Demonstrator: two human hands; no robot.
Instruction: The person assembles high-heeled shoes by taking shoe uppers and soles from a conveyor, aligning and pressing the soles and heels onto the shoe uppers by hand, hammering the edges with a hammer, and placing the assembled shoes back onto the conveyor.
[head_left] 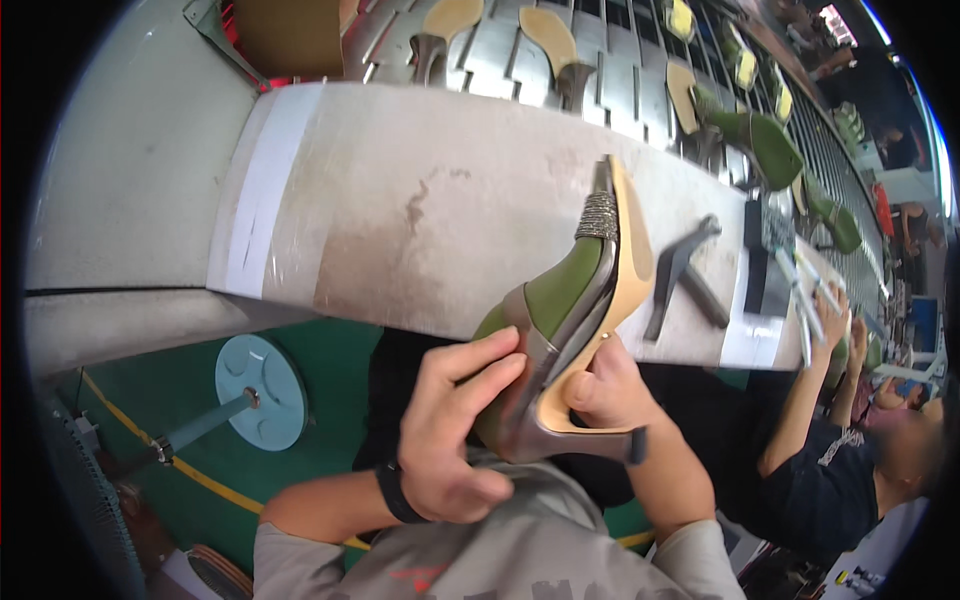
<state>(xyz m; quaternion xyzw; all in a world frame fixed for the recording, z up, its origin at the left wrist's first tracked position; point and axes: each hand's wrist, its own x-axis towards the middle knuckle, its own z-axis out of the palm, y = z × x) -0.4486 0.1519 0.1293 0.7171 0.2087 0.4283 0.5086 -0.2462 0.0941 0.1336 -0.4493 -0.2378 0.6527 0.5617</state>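
A high-heeled shoe (570, 290) is held in front of me, tilted with its toe up and away. Its tan sole faces right, its upper is green and dark metallic, and a glittering band crosses near the toe. My right hand (615, 390) grips it from the right, thumb on the sole near the heel; its other fingers are hidden behind the shoe. On the left, the fingers of my left hand (445, 430) press against the upper by the back part, with the thumb below. The slim heel (590, 443) points right, toward my right forearm.
A grey worktable (450, 230) spans the front, carrying a dark two-legged metal tool (680, 275). Beyond it, a slatted conveyor (500, 70) bears tan soles with heels and green shoes (765, 145). At right, a co-worker (830, 460) reaches toward the table. A blue round disc (262, 392) stands at left.
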